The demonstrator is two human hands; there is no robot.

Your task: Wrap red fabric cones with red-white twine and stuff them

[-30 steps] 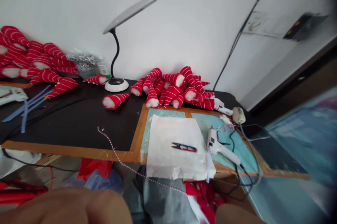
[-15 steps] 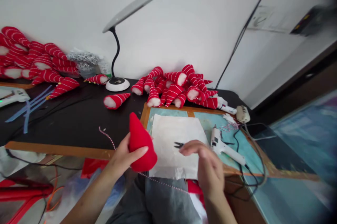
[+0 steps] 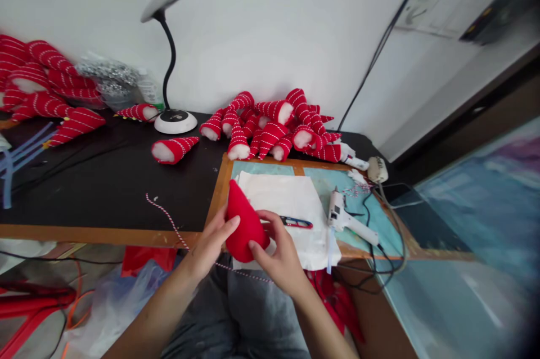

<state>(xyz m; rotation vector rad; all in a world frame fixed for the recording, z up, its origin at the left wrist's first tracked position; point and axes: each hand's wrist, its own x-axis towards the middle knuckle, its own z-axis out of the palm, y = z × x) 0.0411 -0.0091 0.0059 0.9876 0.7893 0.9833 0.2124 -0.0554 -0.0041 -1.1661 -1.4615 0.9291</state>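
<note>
A plain red felt cone (image 3: 243,227) is held up between both hands over the table's front edge. My left hand (image 3: 213,243) grips its left side, thumb across the front. On its lower right side, my right hand (image 3: 280,255) presses with thumb and fingers. A red-and-white twisted cord (image 3: 166,214) runs from the table under my left hand and on across my lap. Just behind my right hand, thread snips (image 3: 297,223) with a dark blue handle lie on a white sheet (image 3: 276,190).
Striped red stuffed cones (image 3: 270,131) lie heaped against the wall, with another pile (image 3: 46,83) at left. A white glue gun (image 3: 348,218) and its cables rest at right. A desk lamp (image 3: 175,121) stands at the back. One striped cone (image 3: 175,149) lies before it.
My right hand has moved left from above the snips and taken hold of the cone. The cone has shifted slightly right. The snips now lie uncovered, and the camera view has shifted.
</note>
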